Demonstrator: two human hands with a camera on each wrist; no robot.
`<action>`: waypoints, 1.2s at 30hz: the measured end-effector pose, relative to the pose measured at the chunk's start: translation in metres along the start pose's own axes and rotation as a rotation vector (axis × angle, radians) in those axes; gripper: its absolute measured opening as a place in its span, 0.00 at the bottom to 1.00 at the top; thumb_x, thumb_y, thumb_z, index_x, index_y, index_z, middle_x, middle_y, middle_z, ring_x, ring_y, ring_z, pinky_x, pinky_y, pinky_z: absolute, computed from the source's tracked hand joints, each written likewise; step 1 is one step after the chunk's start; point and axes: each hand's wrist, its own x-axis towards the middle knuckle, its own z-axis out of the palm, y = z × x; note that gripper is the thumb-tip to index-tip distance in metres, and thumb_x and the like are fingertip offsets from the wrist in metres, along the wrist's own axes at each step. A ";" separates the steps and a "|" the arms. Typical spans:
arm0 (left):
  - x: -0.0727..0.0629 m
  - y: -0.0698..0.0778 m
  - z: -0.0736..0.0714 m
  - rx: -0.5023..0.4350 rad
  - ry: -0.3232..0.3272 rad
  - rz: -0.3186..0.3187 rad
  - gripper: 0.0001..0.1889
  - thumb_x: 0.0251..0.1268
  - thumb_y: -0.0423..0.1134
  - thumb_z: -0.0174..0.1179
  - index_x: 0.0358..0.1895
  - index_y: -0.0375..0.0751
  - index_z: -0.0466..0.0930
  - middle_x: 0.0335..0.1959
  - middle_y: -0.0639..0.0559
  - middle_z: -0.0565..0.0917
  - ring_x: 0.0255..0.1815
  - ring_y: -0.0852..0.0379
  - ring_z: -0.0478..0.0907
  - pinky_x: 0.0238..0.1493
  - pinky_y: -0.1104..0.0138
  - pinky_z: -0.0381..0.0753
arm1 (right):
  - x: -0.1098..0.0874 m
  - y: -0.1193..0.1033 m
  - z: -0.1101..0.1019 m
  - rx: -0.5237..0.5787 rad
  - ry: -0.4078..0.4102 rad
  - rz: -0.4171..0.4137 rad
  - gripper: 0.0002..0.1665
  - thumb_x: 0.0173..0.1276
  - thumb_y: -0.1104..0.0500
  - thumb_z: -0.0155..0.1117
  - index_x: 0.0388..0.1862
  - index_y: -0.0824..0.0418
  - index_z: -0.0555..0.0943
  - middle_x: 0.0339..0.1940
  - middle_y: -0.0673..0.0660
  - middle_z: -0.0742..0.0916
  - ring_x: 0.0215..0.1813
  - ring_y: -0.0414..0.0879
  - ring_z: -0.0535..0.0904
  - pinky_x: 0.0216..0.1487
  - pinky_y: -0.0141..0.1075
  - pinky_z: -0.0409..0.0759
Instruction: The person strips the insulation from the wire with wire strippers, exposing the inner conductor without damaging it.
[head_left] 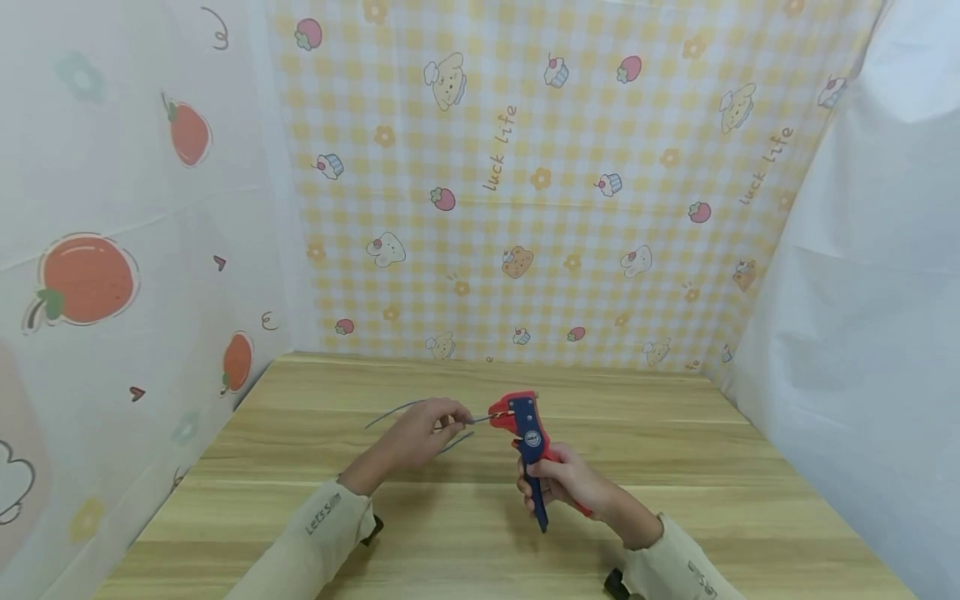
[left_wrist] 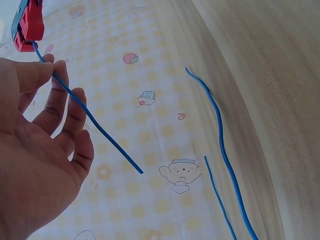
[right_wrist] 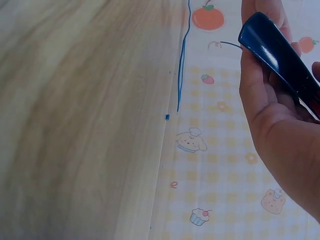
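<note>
My left hand [head_left: 422, 433] pinches a thin blue wire [left_wrist: 107, 134] between thumb and forefinger, the other fingers loosely bent beside it. One end of the wire reaches the red jaws of a wire stripper; its other end sticks out free past the fingers. The wire stripper [head_left: 529, 427], blue and red, is held up by my right hand [head_left: 567, 483], whose fingers wrap round its handles. In the right wrist view a blue handle [right_wrist: 275, 52] lies across the palm, and the tool's head is out of frame.
Loose blue wires [left_wrist: 220, 127] lie on the wooden table [head_left: 465, 533] beneath and beside the left hand. A tiny blue piece [right_wrist: 167, 117] sits near them on the tabletop. Behind the table hangs a yellow checked cloth [head_left: 570, 225], with a white patterned sheet [head_left: 172, 217] at the left.
</note>
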 end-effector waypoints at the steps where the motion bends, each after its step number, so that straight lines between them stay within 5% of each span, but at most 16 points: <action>1: 0.000 0.000 0.000 -0.002 0.000 0.002 0.08 0.73 0.33 0.56 0.47 0.46 0.84 0.40 0.60 0.84 0.37 0.63 0.77 0.40 0.66 0.79 | 0.000 0.000 0.000 -0.001 0.003 0.003 0.08 0.74 0.65 0.47 0.46 0.66 0.72 0.32 0.53 0.81 0.34 0.43 0.83 0.41 0.41 0.85; 28: 0.000 0.003 0.001 -0.073 0.009 0.022 0.08 0.73 0.32 0.56 0.46 0.45 0.84 0.41 0.58 0.84 0.39 0.58 0.79 0.39 0.66 0.79 | 0.000 0.001 0.001 -0.004 0.002 0.003 0.06 0.73 0.65 0.48 0.44 0.66 0.72 0.30 0.51 0.81 0.32 0.42 0.83 0.38 0.38 0.85; 36: 0.001 0.003 0.001 -0.083 0.011 0.033 0.08 0.73 0.32 0.56 0.46 0.44 0.84 0.42 0.56 0.85 0.39 0.57 0.80 0.39 0.66 0.80 | 0.000 0.000 0.002 0.023 -0.029 -0.032 0.06 0.73 0.66 0.46 0.45 0.66 0.71 0.30 0.51 0.81 0.33 0.41 0.82 0.46 0.42 0.84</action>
